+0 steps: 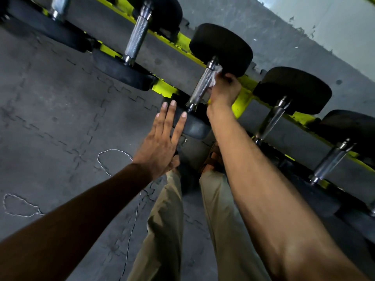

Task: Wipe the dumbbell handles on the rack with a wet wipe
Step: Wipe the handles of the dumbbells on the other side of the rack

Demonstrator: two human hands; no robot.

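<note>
Dumbbell handle [199, 88] of knurled steel is shown at the middle of a yellow-green rack [241, 102], where it is set between two black rubber heads. A crumpled white wet wipe [216, 75] is pressed against the handle's upper end, just below the far head [221, 47]. The wipe is gripped by the right hand [225, 89], whose fingers are curled round it. The left hand [162, 138] is held flat, with its fingers straight and slightly spread, and its fingertips are laid on the near head [194, 126] of the same dumbbell. Further dumbbells are racked in the same slanting row: one to the left [137, 35] and one to the right [272, 120], both untouched, with more beyond them at either end. Grey interlocking floor mats [50, 98] are seen beneath the rack, and a thin pale cord [113, 154] is looped across them. Khaki trousers [166, 220] and a sandalled foot [213, 157] are visible between the two bare forearms. A pale wall [324, 17] is seen behind the rack.
</note>
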